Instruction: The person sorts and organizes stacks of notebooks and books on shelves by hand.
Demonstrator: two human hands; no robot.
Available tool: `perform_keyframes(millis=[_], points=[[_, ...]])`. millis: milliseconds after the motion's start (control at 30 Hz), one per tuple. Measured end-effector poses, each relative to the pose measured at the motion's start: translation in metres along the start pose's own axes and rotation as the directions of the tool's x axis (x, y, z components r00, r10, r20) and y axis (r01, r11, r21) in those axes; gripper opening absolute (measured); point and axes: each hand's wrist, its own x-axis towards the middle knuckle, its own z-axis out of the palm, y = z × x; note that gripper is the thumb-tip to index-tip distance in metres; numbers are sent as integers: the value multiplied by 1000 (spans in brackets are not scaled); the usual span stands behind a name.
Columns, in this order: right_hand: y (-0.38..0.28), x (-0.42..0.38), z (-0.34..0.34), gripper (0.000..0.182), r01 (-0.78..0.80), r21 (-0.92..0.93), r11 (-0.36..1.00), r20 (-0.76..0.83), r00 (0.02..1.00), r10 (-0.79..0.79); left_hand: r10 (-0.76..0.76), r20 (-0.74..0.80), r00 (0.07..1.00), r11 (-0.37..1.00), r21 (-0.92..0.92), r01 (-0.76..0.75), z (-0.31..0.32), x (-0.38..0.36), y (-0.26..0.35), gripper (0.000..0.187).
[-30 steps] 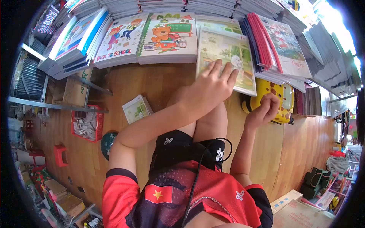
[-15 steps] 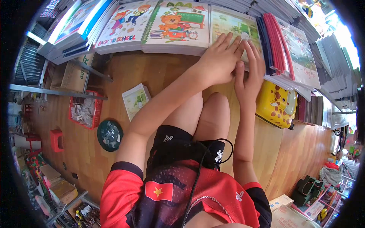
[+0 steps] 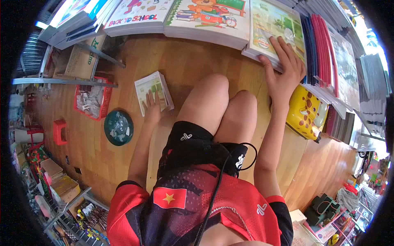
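Note:
My left hand (image 3: 153,109) reaches down to a small stack of notebooks (image 3: 157,85) with a green and yellow cover, lying on the floor. Its fingers are stretched out over the top cover near the lower edge. My right hand (image 3: 286,70) rests on a taller stack of similar notebooks (image 3: 276,21) in the row ahead. The fingers lie spread on the cover, with the thumb at the stack's front edge. Beside that stack stand a bear-cover notebook stack (image 3: 213,22) and a "Back to School" stack (image 3: 135,15).
Red and dark-blue thin books (image 3: 324,45) stand right of my right hand, above a yellow giraffe-print case (image 3: 305,112). On the wooden floor at left are a red basket (image 3: 107,96), a dark green basin (image 3: 119,139) and a red stool (image 3: 60,132).
My left hand has left the stack in the row and moved down-left onto the floor stack. My right hand now lies flatter on the row's stack. The view has shifted slightly.

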Motion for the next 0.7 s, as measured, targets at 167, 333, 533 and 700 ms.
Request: perform_keyframes(millis=[167, 333, 533, 700], points=[[3, 0, 4, 45, 22, -7, 1000, -41, 999, -22, -185, 350, 918, 971, 210, 115, 59, -19, -41, 80], [4, -1, 4, 45, 29, -7, 1000, -48, 998, -29, 5, -78, 997, 904, 426, 29, 150, -25, -78, 63], [4, -1, 5, 46, 21, -20, 1000, -40, 999, -22, 9, -36, 999, 926, 378, 5, 144, -12, -72, 59], [6, -1, 7, 46, 29, -25, 999, -57, 998, -31, 40, 68, 997, 968, 245, -55, 108, -24, -49, 56]])
